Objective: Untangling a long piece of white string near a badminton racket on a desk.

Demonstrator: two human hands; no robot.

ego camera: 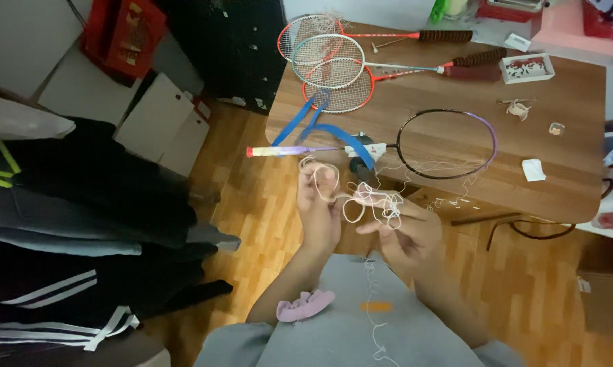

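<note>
Holding a tangle of pale racket string [374, 202] between them, the left hand [320, 211] has loops wound round its raised fingers while the right hand [405, 234] pinches the bunched coils just beside it. The strand runs sideways from hand to hand, above the lap, with the unstrung black racket frame [446, 144] lying on the desk [571, 102] beyond.
</note>
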